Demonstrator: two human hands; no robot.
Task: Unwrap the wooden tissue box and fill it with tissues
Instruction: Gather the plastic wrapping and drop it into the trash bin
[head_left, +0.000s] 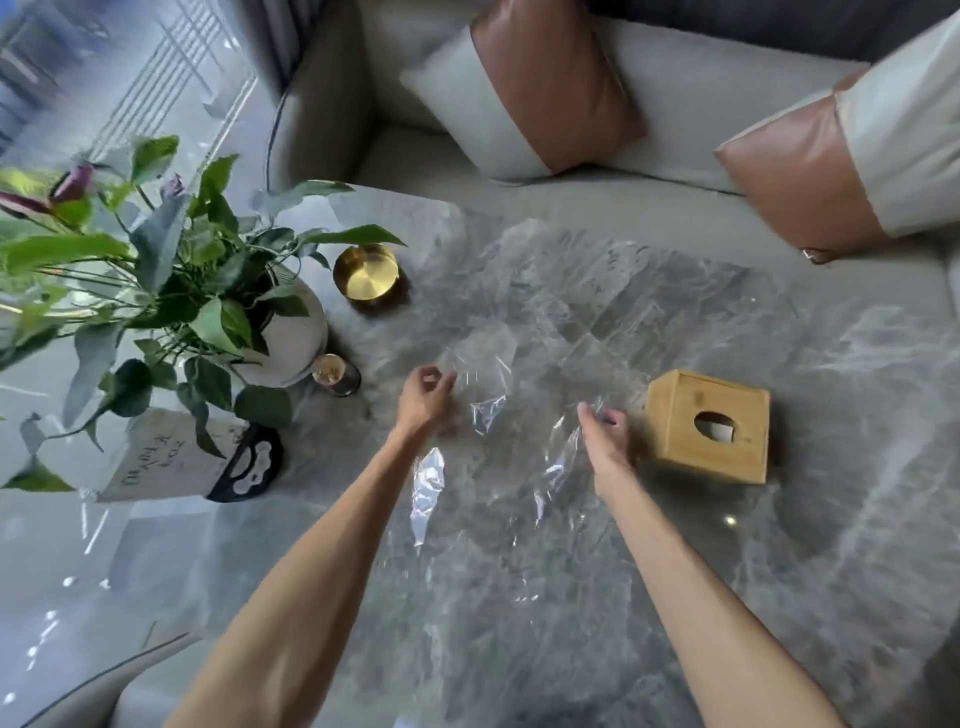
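Observation:
The wooden tissue box (709, 426) stands bare on the grey marble table (571, 597), its oval opening facing me. A clear plastic wrap (488, 405) is stretched between my hands, left of the box. My left hand (426, 400) pinches one edge of the wrap. My right hand (605, 431) grips the other edge, just beside the box's left side. A white pack with handwriting and a black handle-like part (176, 457) lies at the table's left, under the plant leaves.
A leafy plant in a white pot (280, 332) stands at the left, with a gold round tin (366, 278) and a small dark candle jar (335, 374) beside it. A sofa with brown-and-white cushions (540, 88) runs behind the table.

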